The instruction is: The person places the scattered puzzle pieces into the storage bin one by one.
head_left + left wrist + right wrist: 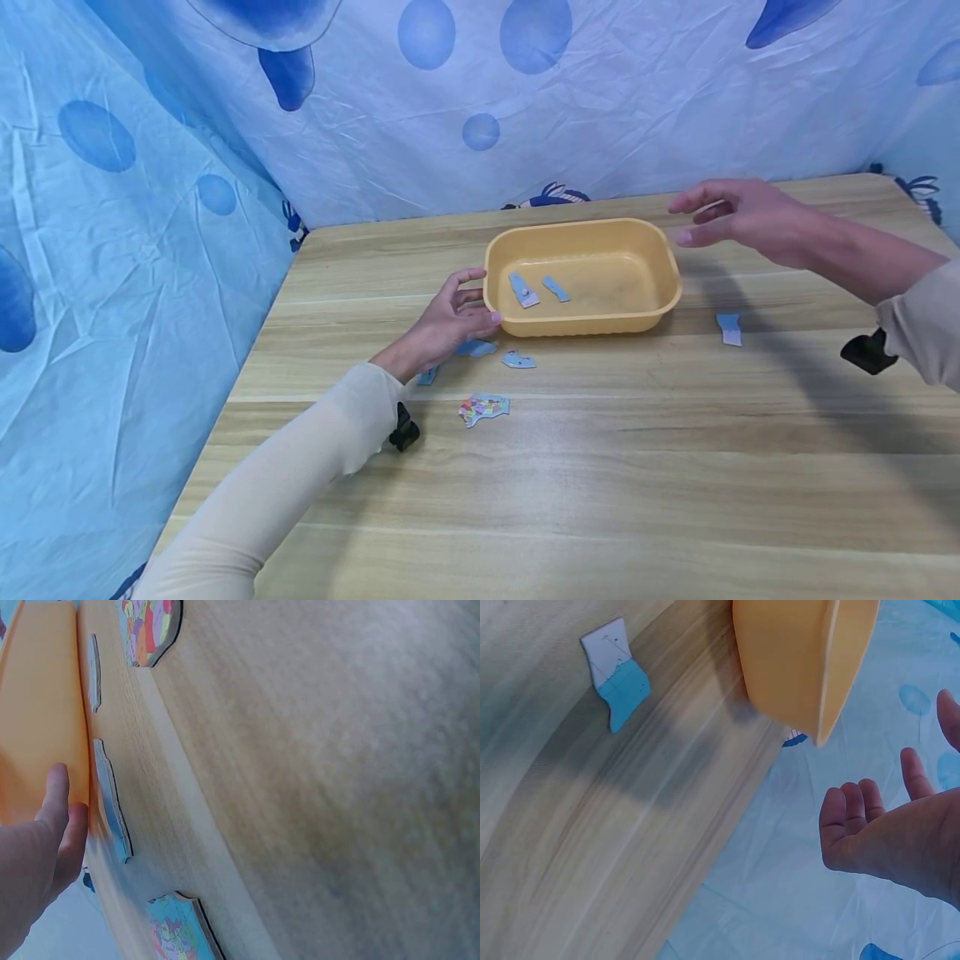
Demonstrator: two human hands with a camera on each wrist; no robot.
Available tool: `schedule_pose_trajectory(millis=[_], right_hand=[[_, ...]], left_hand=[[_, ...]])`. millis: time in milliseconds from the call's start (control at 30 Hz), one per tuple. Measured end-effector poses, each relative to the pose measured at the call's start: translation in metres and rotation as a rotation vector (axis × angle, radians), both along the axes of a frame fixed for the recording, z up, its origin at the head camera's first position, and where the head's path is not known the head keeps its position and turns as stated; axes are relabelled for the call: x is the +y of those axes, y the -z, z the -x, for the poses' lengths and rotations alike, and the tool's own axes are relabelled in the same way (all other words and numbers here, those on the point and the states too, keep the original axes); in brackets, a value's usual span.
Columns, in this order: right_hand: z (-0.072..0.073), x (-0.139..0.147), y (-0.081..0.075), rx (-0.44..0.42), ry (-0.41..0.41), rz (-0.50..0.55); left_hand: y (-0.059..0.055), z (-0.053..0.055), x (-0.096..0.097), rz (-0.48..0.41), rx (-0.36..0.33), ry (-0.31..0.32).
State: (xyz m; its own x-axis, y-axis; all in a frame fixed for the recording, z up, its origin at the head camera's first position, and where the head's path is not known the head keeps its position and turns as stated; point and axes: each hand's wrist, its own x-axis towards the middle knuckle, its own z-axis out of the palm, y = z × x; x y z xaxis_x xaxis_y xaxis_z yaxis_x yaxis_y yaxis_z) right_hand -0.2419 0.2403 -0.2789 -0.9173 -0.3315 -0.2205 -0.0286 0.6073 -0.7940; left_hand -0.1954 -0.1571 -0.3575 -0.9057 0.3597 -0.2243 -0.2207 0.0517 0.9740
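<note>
A yellow plastic basin [611,323] stands toward the back of the table, with two small blue puzzle pieces [523,290] lying inside. My left hand [454,321] touches the basin's left end, its fingers spread along the outside and the thumb at the near corner. In the left wrist view, straight fingers [57,796] lie against the orange-looking wall. Beyond the right end, my right hand [750,221] hovers apart from the basin, holding nothing, fingers loosely bent. Below that hand lies a blue-and-white puzzle piece [619,675].
Near my left hand lie blue pieces, one partly under the wrist [427,376], plus another piece [518,360]. A multicoloured piece [483,408] sits closer to me. Blue patterned cloth [480,92] rises behind and left of the wooden table [637,483].
</note>
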Motion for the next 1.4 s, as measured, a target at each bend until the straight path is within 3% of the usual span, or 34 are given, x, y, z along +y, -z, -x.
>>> schedule_pose_trajectory(millis=[600, 1400], right_hand=[[-0.013, 0.030, 0.014, 0.033, 0.022, -0.059], [-0.024, 0.054, 0.039, 0.008, 0.073, -0.089]], left_hand=[[0.002, -0.001, 0.001, -0.002, 0.000, -0.011], [0.003, -0.001, 0.001, -0.009, -0.002, -0.017]])
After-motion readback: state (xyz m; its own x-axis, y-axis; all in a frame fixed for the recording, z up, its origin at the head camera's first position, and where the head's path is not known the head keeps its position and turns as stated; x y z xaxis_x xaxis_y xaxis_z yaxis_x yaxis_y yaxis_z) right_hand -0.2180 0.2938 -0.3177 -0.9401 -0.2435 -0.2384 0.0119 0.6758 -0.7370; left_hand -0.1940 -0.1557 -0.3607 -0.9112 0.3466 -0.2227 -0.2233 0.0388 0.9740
